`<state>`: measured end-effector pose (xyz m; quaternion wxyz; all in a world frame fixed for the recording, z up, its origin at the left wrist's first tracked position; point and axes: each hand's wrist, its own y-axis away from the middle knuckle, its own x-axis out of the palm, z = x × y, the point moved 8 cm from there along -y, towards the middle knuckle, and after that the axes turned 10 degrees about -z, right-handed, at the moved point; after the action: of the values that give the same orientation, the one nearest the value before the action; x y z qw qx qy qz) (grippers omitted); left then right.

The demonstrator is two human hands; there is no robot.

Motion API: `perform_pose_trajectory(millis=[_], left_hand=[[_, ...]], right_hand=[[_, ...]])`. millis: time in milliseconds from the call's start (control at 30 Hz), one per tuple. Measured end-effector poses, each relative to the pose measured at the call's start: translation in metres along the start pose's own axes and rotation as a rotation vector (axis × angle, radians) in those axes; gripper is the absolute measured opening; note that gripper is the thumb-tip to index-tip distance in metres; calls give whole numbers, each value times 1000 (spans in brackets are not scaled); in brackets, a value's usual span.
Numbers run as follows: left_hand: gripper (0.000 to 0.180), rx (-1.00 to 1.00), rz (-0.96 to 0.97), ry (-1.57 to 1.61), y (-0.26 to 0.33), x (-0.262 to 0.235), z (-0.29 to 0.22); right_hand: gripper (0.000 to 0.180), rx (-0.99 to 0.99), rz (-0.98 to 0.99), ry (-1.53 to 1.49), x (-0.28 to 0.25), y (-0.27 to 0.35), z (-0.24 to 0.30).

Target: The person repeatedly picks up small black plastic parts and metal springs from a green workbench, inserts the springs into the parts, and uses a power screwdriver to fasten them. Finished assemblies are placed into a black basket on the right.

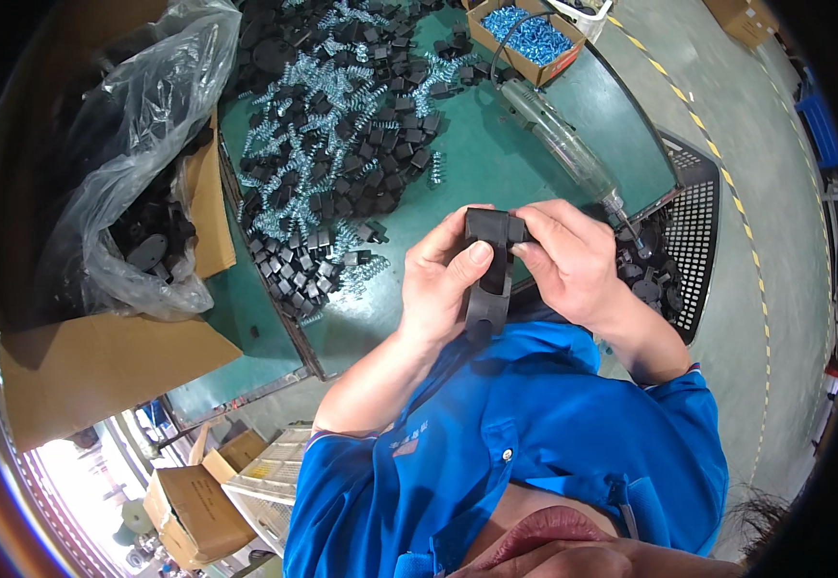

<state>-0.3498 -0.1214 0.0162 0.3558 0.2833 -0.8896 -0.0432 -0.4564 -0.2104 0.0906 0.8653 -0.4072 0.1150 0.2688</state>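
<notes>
I judge I am fitting a small piece onto the top of the black plastic bracket (489, 275), so the next move calls for steady pressure there. My left hand (443, 284) is wrapped around its stem, thumb pressed on the front; my right hand (568, 260) pinches its upper end with fingertips. Beyond the bracket lies the electric screwdriver (559, 140); farther left of it, a heap of black parts and springs (332, 144).
</notes>
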Motion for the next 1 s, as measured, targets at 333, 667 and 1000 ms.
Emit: perform_pose_trajectory(millis=[333, 667, 1000], left_hand=[[37, 259, 99, -798, -31, 2, -12], [42, 631, 284, -1631, -39, 24, 1], [42, 685, 315, -1630, -37, 27, 1]], right_hand=[[29, -39, -129, -1, 11, 29, -41], [23, -152, 399, 447, 36, 35, -71], [67, 305, 432, 843, -1, -15, -143]])
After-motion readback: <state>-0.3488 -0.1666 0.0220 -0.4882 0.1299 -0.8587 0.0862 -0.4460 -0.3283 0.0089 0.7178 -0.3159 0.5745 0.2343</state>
